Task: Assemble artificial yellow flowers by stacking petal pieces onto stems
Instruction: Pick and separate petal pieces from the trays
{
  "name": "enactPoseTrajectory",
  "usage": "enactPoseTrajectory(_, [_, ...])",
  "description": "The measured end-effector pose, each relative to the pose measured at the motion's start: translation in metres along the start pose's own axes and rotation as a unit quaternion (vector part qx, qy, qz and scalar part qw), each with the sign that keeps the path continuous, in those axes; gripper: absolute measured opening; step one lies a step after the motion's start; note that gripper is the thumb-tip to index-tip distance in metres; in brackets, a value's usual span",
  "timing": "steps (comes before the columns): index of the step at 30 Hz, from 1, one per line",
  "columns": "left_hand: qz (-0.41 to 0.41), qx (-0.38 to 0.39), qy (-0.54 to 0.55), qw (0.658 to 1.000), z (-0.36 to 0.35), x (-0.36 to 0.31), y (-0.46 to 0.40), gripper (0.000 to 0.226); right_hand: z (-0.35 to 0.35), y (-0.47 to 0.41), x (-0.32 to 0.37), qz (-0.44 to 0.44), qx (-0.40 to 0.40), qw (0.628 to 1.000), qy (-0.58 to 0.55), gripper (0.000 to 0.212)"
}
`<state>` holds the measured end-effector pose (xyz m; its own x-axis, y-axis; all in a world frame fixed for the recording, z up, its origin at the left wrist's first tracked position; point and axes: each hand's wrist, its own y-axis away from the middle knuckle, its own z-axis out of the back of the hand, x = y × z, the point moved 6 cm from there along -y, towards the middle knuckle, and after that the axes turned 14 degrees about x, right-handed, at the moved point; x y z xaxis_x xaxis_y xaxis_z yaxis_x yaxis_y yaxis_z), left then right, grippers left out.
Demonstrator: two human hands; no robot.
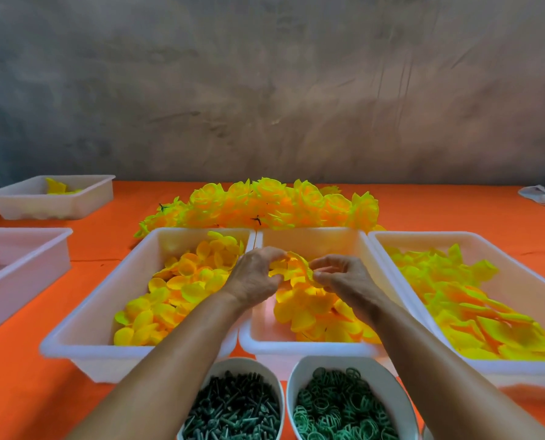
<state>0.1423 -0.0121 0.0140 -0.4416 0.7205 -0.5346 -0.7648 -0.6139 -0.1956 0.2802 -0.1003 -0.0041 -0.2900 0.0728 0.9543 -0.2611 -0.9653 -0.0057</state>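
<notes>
An orange-covered desk carries five white rectangular plastic trays — three side by side under and flanking the hands, two more well off to the left hand's side — with a heap of finished yellow flowers beyond the hands. Nearer than the hands sit two white oval bowls, one of dark green stems, one of green rings. Above the middle tray of soft petals, the left hand and right hand each pinch a thin, curled yellow petal piece held between them.

A craft workbench: orange table crowded with white sorting trays.
</notes>
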Motion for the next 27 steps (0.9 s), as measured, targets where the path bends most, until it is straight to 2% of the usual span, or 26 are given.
enactPoseTrajectory(3, [0.011,-0.021,0.081,0.996,0.005,0.003,0.002,0.041,-0.003,0.002,0.003,0.011,0.022,0.999,-0.033,0.018])
enactPoseTrajectory(6, [0.016,-0.021,0.15,0.988,0.006,0.007,0.004,0.025,-0.005,0.004,0.005,0.025,0.03,0.997,-0.059,0.019])
enactPoseTrajectory(11, [-0.008,-0.039,0.215,0.976,0.008,0.007,0.006,0.012,-0.008,0.005,0.009,0.059,0.037,0.996,-0.055,0.016])
enactPoseTrajectory(16, [-0.014,-0.06,0.225,0.973,0.009,0.007,0.006,0.01,-0.013,0.005,0.012,0.085,0.054,0.994,-0.045,0.015])
enactPoseTrajectory(21, [0.001,-0.104,0.186,0.977,0.014,0.011,0.008,0.014,-0.007,0.001,0.009,0.04,0.022,0.993,-0.11,0.043])
enactPoseTrajectory(24, [-0.006,-0.099,0.198,0.975,0.013,0.013,0.007,0.015,-0.01,0.002,0.012,0.056,0.028,0.996,-0.063,0.03])
enactPoseTrajectory(27, [-0.031,-0.05,0.241,0.969,0.008,0.011,0.006,0.016,-0.007,0.001,0.01,0.052,0.012,0.995,-0.083,0.014])
